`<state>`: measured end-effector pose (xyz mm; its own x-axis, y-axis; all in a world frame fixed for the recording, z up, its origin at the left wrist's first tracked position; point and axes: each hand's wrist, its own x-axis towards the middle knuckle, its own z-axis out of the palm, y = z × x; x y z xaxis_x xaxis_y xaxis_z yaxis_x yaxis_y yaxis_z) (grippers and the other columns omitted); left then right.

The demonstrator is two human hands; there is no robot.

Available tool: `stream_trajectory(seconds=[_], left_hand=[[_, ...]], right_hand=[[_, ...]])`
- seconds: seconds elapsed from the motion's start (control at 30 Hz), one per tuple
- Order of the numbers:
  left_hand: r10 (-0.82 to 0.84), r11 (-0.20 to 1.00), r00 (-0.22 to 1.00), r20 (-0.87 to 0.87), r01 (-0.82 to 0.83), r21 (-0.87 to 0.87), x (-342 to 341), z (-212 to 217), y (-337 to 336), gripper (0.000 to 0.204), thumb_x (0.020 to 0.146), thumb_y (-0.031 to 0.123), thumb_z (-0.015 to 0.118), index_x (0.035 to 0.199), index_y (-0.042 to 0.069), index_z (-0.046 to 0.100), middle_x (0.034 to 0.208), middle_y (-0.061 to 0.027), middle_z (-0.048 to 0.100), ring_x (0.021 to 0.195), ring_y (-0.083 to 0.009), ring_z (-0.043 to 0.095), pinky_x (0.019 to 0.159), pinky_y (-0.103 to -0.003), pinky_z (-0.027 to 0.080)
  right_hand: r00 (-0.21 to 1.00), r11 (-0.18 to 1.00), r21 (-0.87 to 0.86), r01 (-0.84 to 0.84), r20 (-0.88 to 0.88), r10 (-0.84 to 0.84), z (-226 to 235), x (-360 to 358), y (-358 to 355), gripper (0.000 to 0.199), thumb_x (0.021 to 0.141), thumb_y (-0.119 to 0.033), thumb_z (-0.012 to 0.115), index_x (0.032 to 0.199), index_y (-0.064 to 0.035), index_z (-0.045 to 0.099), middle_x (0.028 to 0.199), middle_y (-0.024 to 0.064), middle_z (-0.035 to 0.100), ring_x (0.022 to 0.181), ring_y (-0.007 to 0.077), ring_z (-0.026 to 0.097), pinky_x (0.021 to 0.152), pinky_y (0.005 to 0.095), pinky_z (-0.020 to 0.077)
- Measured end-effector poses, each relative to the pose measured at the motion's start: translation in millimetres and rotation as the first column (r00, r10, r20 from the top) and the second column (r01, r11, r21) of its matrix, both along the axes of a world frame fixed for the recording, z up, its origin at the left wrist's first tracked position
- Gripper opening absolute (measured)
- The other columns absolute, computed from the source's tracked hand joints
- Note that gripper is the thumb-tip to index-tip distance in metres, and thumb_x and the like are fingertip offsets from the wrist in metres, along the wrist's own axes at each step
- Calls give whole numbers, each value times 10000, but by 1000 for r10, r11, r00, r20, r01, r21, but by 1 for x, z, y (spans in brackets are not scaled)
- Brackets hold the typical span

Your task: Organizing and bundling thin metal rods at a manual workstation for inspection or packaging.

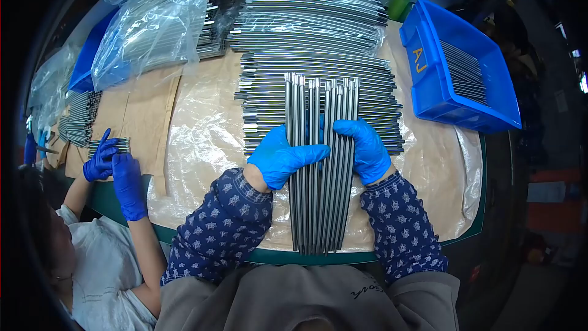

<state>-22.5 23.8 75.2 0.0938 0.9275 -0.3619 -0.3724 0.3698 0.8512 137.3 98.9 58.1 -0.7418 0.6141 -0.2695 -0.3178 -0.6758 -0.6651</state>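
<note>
Head view: left fingers (308,155) and right fingers (350,127) clasp metal rods (320,208) between them.

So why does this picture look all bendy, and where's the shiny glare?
In the head view, the fisheye lens curves the green table edge; there too, white glare streaks the clear plastic bag and plastic sheet, and the held metal rods look fairly sharp.
</note>
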Motion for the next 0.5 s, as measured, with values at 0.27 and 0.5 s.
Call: stream_trajectory(seconds=[0.27,0.5], left_hand=[[-3,1000,1000,-20,3,19,-1,1,-2,356,724,70,671,1047,12,533,928,-90,611,785,-157,601,696,-266,503],[-53,996,995,-90,59,68,-7,-9,-1,314,763,182,639,1024,25,559,904,-87,617,793,-154,595,706,-277,490]], right_hand=[[982,985,163,48,173,-76,5,-10,-6,356,712,-68,675,1039,-33,540,896,69,612,789,142,607,686,255,516],[992,995,78,57,108,-65,4,-7,-3,307,721,-57,654,1011,-24,557,877,75,619,759,148,615,681,252,522]])
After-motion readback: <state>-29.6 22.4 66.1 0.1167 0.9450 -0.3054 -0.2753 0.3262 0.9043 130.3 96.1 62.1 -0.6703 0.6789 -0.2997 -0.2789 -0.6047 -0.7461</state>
